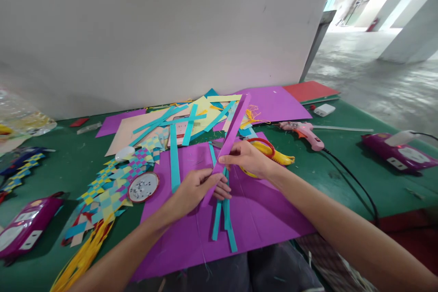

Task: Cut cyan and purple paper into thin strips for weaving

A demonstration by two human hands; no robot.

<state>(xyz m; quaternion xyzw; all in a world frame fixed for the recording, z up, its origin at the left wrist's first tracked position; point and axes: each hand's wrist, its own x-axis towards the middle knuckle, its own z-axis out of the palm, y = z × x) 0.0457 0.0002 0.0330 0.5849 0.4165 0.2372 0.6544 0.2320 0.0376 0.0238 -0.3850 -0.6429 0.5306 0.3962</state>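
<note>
Above purple sheet (273,210); both hands (201,185) (248,159) grip purple strip (236,123).

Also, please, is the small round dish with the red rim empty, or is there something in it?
Not empty: the round dish holds many small black and white pieces, scattered over its pale bottom.
</note>
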